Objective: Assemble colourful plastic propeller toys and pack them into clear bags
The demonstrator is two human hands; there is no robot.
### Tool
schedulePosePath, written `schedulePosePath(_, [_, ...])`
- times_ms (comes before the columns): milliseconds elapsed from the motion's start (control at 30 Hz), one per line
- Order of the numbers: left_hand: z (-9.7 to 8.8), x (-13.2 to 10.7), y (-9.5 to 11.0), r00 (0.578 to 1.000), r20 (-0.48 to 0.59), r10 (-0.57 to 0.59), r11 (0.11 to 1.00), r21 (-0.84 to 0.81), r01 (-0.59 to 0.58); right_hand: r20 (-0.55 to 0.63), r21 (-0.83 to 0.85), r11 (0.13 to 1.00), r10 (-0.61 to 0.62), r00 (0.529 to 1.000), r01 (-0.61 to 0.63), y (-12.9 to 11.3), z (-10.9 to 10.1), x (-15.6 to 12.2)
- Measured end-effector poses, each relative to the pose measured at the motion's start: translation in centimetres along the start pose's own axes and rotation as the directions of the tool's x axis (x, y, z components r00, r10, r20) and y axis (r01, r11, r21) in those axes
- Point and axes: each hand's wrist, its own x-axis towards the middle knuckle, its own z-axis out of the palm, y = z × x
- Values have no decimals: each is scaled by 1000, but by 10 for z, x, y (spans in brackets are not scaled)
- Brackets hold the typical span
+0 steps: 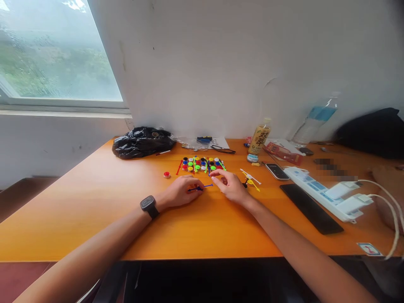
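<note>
My left hand (184,191) rests on the table with its fingers closed on a thin blue-and-black plastic stick piece (207,185). The blue end points right and the dark end lies under the fingers. Just to the right, my right hand (232,186) hovers with thumb and index finger apart and the other fingers curled. Its fingertips are close to a cluster of small round coloured discs (198,167), with thin green and blue sticks among them. Beside the right wrist lie a white stick piece (251,176) and a yellow one (253,184).
A red disc (166,174) lies alone left of the cluster. Behind are a black plastic bag (140,143), glasses (223,149) and a tea bottle (259,136). To the right are a phone (277,171), a white power strip (320,193) and a black flat slab (311,208).
</note>
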Motion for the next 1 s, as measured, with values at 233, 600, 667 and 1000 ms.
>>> schedulePosePath(233, [-7, 0, 7, 994, -88, 58, 998, 46, -54, 95, 108, 988, 100, 990, -110, -5, 0, -2])
schedulePosePath(600, [-26, -2, -39, 902, -367, -229, 805, 450, 387, 55, 8, 970, -244, 968, 244, -12, 7, -8])
schedulePosePath(667, [-29, -5, -48, 889, -341, -307, 736, 508, 449, 151, -39, 922, -376, 914, 386, -16, 11, -12])
schedulePosePath(1000, [-27, -2, -52, 910, -277, -309, 769, 490, 410, 279, -247, 850, -398, 874, 466, -20, 5, -15])
